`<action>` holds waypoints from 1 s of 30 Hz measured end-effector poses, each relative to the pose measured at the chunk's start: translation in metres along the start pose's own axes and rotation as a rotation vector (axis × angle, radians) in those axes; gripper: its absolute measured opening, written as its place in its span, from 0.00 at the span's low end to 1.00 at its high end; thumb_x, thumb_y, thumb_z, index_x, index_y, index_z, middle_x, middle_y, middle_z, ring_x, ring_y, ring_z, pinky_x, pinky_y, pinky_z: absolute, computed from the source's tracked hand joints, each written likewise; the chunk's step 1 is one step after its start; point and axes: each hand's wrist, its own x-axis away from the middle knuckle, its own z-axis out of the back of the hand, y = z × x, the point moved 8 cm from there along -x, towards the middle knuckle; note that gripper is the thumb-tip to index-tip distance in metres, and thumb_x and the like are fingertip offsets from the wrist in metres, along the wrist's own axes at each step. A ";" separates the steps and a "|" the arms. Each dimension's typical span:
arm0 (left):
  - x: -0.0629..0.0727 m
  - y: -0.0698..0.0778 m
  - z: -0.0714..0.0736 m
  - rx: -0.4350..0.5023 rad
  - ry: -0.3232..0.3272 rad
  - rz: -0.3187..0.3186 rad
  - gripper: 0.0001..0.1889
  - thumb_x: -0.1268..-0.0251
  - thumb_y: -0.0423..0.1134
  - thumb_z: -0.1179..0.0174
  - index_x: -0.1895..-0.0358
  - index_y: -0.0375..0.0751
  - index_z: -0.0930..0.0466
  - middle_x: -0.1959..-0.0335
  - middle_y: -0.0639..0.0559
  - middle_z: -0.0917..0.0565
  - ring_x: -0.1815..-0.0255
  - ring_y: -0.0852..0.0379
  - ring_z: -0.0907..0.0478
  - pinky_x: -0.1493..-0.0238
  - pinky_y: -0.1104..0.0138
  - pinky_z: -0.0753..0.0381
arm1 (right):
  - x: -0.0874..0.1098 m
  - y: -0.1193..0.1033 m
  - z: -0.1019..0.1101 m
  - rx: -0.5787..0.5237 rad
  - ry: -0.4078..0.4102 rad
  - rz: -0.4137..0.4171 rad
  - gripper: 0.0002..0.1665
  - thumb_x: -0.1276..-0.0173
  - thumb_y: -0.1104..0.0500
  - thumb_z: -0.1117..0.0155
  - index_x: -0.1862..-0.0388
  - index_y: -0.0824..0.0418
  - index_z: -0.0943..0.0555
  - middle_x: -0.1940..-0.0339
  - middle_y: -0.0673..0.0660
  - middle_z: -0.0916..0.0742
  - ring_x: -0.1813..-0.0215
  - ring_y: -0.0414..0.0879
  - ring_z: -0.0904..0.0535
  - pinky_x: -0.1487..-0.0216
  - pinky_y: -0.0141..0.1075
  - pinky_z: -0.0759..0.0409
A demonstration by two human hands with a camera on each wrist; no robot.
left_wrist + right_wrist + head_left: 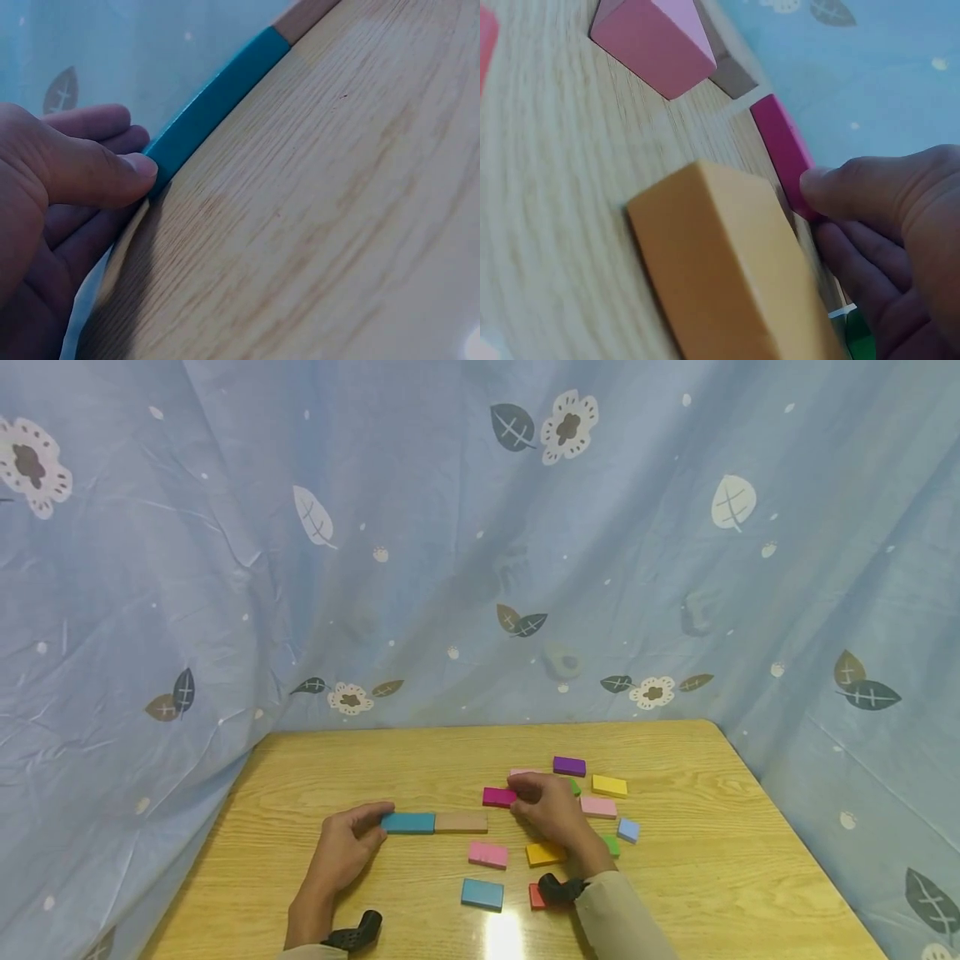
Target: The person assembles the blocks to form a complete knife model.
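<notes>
My left hand [347, 850] pinches the left end of a blue wooden block [408, 823], its thumb [135, 174] on the near side. Against that block's right end lies a natural wood block [461, 822], in line with it. My right hand [551, 808] pinches the right end of a magenta block [498, 797] between thumb and fingers. In the right wrist view, the magenta block [784, 150] lies beyond a yellow-orange block [720, 255], apart from the natural wood block [733, 75]. A pink block [488, 855] sits nearer on the table.
A lighter blue block [482, 894] lies in front. Under my right forearm are an orange block [545, 854] and a red block [536, 897]. Purple [569, 767], yellow [609, 786], pink [598, 807] and small blue [628, 831] blocks lie to the right. A patterned curtain [450, 568] hangs behind the table.
</notes>
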 end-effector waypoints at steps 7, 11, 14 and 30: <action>0.000 0.002 0.000 -0.008 -0.004 -0.003 0.23 0.31 0.21 0.31 0.35 0.42 0.11 0.36 0.46 0.10 0.29 0.42 0.15 0.25 0.50 0.18 | 0.003 0.002 0.006 0.019 0.023 0.022 0.20 0.29 0.67 0.23 0.40 0.60 0.09 0.43 0.54 0.06 0.41 0.52 0.08 0.36 0.50 0.10; 0.000 0.002 0.001 -0.011 -0.001 -0.007 0.23 0.31 0.22 0.31 0.35 0.43 0.11 0.36 0.47 0.10 0.29 0.42 0.15 0.26 0.50 0.17 | 0.013 0.003 0.020 0.004 0.062 0.006 0.19 0.29 0.65 0.22 0.41 0.57 0.08 0.43 0.53 0.06 0.41 0.52 0.08 0.36 0.47 0.09; 0.001 0.002 0.002 -0.014 0.004 -0.014 0.23 0.31 0.22 0.31 0.36 0.42 0.11 0.36 0.46 0.10 0.29 0.42 0.15 0.25 0.50 0.18 | 0.023 0.004 0.032 -0.001 0.096 -0.017 0.19 0.30 0.66 0.21 0.42 0.55 0.08 0.44 0.52 0.06 0.42 0.51 0.08 0.38 0.44 0.09; 0.002 0.001 -0.001 0.003 0.002 -0.013 0.23 0.30 0.21 0.32 0.36 0.41 0.11 0.36 0.46 0.10 0.29 0.42 0.15 0.25 0.49 0.18 | 0.043 0.003 0.032 -0.029 0.045 0.017 0.19 0.30 0.67 0.21 0.41 0.62 0.09 0.45 0.56 0.05 0.44 0.52 0.07 0.44 0.35 0.08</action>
